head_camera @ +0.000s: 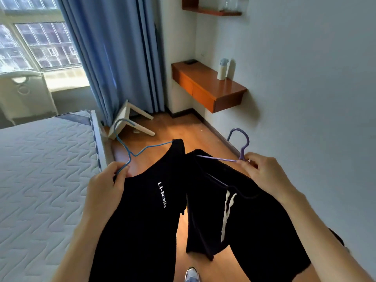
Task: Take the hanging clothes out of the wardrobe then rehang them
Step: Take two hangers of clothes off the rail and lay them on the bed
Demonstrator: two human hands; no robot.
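A: Where are the clothes at this point?

B: Out in the room, held up over the wooden floor (162,131) just off the corner of the bed (40,169). The left hand (105,186) is closed around the lower bar of a blue wire hanger (130,153) that carries a black shirt with white lettering (146,200). The right hand (262,174) pinches the neck of a purple hanger (240,147), just below its hook, with a second black garment with a white stripe (234,210) hanging from it. The two hands are apart, one hanger each.

A: How will they handle?

B: Light and limp, I'd judge. The fabric sags and folds freely, so it gives no support of its own; the hangers are the only stiff parts. Thin wire like the blue one may flex or tip if gripped off-centre. Taking each at the neck below the hook looks the safest hold, and leaves the hook free for the rail. The shirt sits only on one shoulder of the blue hanger, so it could slide off.

A: Anything you can't make out?

B: The wardrobe isn't in view at all. The lower hems run out of frame, and I can't tell whether the striped piece is shorts or a top.
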